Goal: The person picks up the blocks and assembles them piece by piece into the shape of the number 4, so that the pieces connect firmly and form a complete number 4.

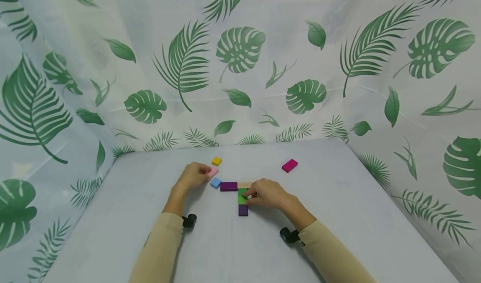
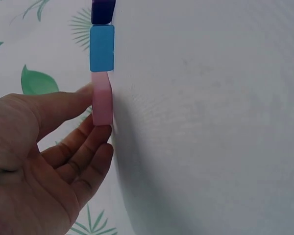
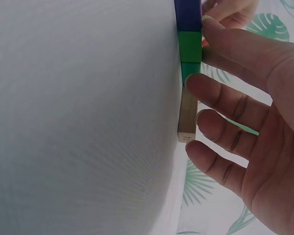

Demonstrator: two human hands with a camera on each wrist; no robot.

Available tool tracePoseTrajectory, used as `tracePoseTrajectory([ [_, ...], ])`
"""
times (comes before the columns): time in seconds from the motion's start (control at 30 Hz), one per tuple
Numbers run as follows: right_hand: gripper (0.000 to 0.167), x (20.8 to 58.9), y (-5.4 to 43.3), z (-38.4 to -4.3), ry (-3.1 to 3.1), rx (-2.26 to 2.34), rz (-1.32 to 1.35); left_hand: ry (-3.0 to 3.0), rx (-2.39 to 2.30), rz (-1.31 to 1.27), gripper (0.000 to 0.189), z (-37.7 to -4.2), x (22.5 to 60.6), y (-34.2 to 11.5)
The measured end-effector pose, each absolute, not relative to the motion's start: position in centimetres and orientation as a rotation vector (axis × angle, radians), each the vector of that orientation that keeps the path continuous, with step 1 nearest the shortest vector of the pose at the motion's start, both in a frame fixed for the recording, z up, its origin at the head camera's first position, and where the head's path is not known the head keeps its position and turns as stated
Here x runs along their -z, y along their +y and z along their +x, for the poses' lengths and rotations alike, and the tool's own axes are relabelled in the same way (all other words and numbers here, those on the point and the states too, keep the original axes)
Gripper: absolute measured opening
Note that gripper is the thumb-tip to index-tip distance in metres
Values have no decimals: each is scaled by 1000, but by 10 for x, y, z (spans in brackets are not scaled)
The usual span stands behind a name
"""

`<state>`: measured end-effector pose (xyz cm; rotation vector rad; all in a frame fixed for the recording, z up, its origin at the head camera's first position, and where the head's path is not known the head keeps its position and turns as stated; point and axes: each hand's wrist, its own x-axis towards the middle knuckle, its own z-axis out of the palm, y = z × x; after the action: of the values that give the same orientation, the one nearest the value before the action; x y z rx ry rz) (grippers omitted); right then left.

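My left hand [image 1: 193,175] pinches a pink block [image 2: 102,103] between thumb and fingers, low at the tabletop. In the left wrist view the pink block is in line with a light blue block [image 2: 102,48]. My right hand [image 1: 268,193] lies over a column of blocks, its fingers loosely bent and touching them. That column has a teal-green block [image 1: 242,190], a bright green block [image 1: 241,200] and a dark purple block [image 1: 243,210] at the near end. Across its far end lies a pale wooden block [image 1: 244,185], partly hidden by my hand, beside a purple block [image 1: 229,186].
A yellow block [image 1: 216,161] lies just beyond the pink one. Farther right, a magenta block [image 1: 289,165] lies apart. The white tabletop [image 1: 225,249] meets a leaf-patterned curtain [image 1: 263,95] behind and at both sides. A small black camera is on each wrist.
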<state>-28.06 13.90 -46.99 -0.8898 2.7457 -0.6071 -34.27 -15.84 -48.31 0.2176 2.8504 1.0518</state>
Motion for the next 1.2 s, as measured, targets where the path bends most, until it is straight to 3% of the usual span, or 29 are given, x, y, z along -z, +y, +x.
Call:
tracePoseTrajectory([
  [1.2,32,470,138,-281,2732,608,-858,2870,-1019,121,27,-352,476,-134],
])
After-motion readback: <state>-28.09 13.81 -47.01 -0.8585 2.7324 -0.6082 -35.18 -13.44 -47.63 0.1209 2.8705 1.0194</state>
